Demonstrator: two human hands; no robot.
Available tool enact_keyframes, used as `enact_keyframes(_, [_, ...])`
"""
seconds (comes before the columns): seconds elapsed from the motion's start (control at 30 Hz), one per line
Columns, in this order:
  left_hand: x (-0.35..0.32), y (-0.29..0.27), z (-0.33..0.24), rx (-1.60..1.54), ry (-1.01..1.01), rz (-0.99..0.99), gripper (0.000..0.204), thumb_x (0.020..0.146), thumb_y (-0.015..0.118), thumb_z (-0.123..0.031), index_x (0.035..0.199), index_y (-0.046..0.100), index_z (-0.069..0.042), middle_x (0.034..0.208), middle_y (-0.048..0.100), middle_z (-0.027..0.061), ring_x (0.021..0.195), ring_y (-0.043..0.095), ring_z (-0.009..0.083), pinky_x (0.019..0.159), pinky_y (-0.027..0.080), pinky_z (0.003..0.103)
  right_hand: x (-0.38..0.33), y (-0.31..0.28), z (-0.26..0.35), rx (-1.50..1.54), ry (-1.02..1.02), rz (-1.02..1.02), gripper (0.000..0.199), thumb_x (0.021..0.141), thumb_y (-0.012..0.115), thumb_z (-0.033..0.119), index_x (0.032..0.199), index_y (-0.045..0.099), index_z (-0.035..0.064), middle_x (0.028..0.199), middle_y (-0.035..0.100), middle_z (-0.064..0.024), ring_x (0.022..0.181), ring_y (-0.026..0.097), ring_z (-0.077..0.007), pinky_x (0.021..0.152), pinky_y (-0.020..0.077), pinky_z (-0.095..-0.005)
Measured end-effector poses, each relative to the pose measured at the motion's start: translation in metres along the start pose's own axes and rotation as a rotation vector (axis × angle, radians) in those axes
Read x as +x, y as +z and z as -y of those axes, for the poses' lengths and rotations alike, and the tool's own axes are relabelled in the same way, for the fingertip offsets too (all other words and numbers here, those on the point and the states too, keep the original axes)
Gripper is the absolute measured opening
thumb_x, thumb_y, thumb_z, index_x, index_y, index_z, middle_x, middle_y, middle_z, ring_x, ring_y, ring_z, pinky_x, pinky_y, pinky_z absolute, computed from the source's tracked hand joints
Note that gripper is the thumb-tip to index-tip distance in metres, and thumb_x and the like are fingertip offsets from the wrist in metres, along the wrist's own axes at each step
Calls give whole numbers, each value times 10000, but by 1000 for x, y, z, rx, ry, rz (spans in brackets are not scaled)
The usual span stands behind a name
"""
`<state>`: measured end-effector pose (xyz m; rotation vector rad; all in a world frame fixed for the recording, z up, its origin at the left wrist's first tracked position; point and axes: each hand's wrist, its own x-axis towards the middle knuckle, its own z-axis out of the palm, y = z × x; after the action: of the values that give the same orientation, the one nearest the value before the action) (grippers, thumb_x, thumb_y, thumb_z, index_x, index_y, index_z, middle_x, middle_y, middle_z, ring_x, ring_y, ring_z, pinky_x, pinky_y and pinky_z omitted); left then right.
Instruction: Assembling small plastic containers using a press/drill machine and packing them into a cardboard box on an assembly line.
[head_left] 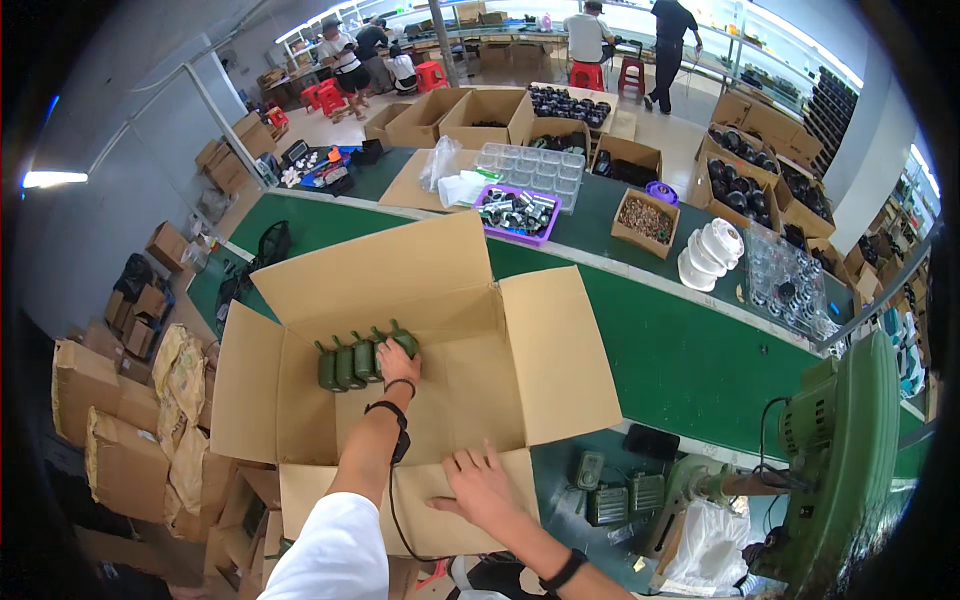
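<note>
Your left hand (398, 364) grips the rightmost green unit (403, 339) in the cardboard box (470, 380) | row runs leftward from it | your right hand (482, 487) lies open, flat on the near flap (420, 500).

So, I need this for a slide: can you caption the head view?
Left hand sets green items in an open box; right hand rests on its near flap.

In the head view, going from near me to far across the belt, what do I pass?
Right hand on the near flap → open cardboard box → left hand on the green items → purple tray → clear compartment tray.
</note>
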<state>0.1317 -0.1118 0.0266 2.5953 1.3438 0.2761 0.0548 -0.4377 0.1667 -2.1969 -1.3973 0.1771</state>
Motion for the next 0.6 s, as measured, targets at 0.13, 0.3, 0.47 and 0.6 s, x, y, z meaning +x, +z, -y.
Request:
enact_keyframes(0.13, [-3, 7, 0, 174, -16, -32, 670, 811, 863, -319, 1254, 487, 15, 1288, 493, 215, 1227, 495, 388, 1040, 464, 484, 0, 21, -11, 58, 43, 205, 600, 785, 795, 559, 1127, 675, 81, 1071, 659, -92, 1111, 636, -268, 1010, 419, -452])
enact_keyframes(0.3, [-10, 20, -5, 233, -116, 5, 810, 716, 922, -407, 1249, 457, -11, 1266, 472, 181, 1234, 472, 368, 1024, 433, 487, -24, 22, -24, -7, -59, 27, 503, 811, 783, 529, 1096, 686, 127, 1032, 652, -62, 1037, 644, -253, 976, 412, -412])
enact_keyframes(0.47, [-17, 27, 19, 356, -139, 26, 1125, 725, 838, -632, 1462, 327, 48, 1464, 401, 237, 1378, 366, 409, 1119, 348, 535, -32, 4, -32, 40, -55, 62, 446, 790, 814, 448, 1065, 694, 118, 1102, 661, -81, 1121, 627, -246, 1042, 406, -454])
enact_keyframes(0.6, [-9, -21, 11, 208, -130, 299, 1122, 768, 773, -679, 1481, 357, 80, 1513, 404, 274, 1415, 382, 416, 1143, 361, 497, -34, -11, -40, 96, -99, 116, 420, 825, 796, 417, 1098, 699, 113, 1103, 664, -82, 1142, 609, -261, 1069, 394, -444])
